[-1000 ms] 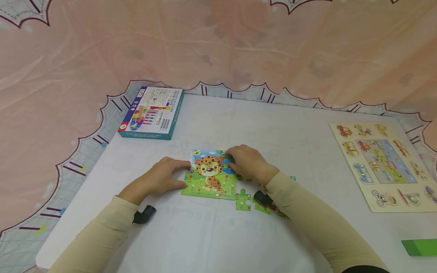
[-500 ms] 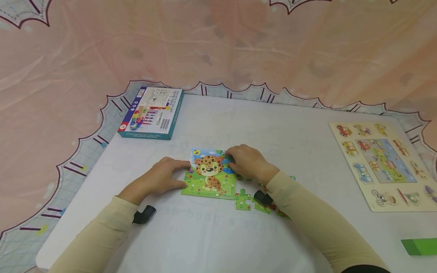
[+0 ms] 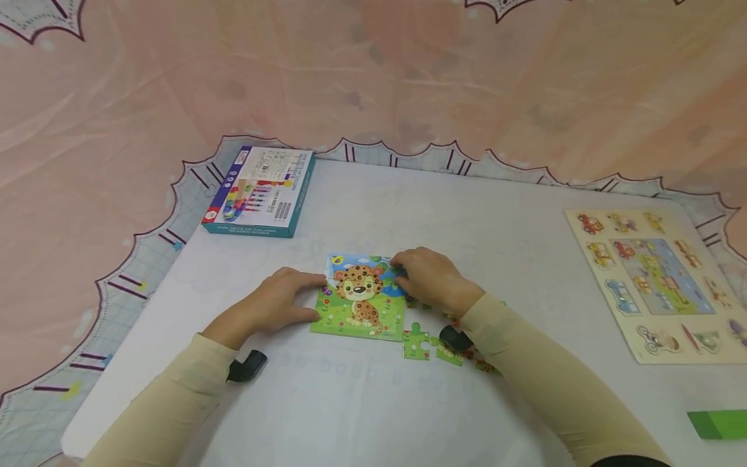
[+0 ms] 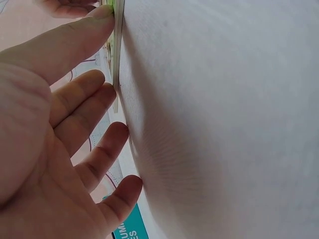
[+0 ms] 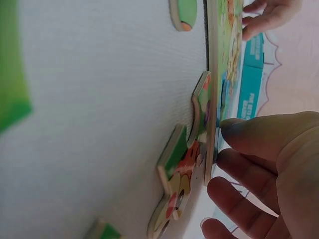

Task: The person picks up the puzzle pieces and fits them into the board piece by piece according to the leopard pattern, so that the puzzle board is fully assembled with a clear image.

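Observation:
A square jigsaw puzzle [image 3: 357, 305] with a spotted leopard cub on grass lies flat, its picture upright in the head view. My left hand [image 3: 274, 301] touches its left edge, thumb low and forefinger higher, the other fingertips resting near the table in the left wrist view. At the upper right corner, my right hand [image 3: 434, 279] has its thumb and forefinger slightly apart on the puzzle's edge, as the right wrist view also shows. Several loose jigsaw pieces [image 3: 415, 344] lie right of the puzzle, partly hidden under my right wrist.
A flat teal and white box [image 3: 262, 194] lies at the back left of the white table [image 3: 350, 408]. On the right lies a cream board [image 3: 630, 324] with picture pieces. A green block [image 3: 718, 425] is at the near right. A patterned cloth hangs behind the table.
My right hand has shifted very slightly to the right along the puzzle's corner. The left hand and the puzzle stay almost where they were.

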Motion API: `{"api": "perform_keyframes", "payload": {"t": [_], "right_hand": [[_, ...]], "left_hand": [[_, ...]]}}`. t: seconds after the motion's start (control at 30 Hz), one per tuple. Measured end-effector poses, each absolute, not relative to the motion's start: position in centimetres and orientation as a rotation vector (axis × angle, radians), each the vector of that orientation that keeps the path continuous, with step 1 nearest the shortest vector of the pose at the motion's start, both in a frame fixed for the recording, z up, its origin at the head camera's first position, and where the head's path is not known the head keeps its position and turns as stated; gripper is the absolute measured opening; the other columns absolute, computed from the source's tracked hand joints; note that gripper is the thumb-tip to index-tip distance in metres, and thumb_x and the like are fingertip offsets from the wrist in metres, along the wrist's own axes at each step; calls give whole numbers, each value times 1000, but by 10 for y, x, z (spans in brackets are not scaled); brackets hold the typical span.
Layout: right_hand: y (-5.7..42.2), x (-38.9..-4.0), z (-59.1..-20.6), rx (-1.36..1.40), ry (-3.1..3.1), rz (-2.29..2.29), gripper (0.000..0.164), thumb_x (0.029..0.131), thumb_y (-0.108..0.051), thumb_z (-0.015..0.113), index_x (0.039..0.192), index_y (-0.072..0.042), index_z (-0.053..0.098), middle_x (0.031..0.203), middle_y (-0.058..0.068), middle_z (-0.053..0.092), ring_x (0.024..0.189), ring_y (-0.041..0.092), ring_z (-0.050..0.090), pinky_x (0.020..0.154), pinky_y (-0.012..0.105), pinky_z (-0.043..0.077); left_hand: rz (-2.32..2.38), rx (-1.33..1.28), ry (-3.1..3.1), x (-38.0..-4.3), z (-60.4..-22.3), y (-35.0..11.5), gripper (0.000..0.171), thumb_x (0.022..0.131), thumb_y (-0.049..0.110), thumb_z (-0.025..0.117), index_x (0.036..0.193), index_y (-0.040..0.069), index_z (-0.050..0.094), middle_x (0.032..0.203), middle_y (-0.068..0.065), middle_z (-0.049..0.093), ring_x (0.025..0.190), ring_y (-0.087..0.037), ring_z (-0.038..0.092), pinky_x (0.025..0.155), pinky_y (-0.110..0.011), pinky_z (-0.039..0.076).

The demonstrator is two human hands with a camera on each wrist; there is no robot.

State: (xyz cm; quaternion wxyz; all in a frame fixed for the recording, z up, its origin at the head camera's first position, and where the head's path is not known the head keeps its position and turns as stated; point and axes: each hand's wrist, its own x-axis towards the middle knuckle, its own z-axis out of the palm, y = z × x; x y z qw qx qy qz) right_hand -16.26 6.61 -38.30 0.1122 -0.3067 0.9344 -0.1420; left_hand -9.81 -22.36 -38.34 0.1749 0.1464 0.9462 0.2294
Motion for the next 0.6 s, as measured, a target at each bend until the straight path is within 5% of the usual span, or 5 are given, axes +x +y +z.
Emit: {"api": "perform_keyframes", "payload": {"t": [0.6], "right_hand": [[68,-161,-377,-929,2747,-388,37,98,-22,64,131,-5,64,131,10,64,123,29,58,101,45,47]], "left_hand": [[654,389,2682,-97,-382,-223,63,85,26,81,142,12,58,141,-11,56,131,-36,44,107,-58,37]]}}
